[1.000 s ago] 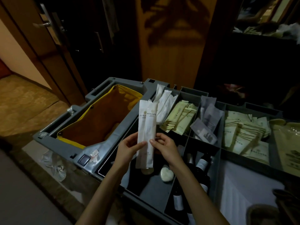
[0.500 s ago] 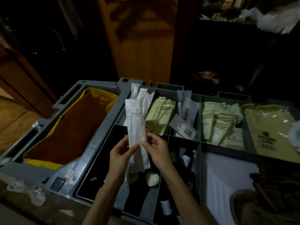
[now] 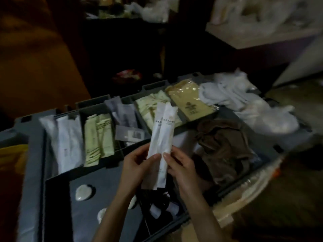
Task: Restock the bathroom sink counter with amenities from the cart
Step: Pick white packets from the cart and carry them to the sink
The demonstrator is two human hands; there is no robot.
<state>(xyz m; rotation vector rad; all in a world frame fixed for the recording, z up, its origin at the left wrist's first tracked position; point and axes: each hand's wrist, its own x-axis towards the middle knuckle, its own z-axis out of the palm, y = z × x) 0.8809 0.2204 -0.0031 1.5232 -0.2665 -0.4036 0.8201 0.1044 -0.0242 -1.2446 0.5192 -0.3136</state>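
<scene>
Here, left hand and right hand both pinched two white packets above the cart.

Lower left, the cart tray lies mostly bare; cream sachets mid-frame and a brown cloth at right block passage.
</scene>
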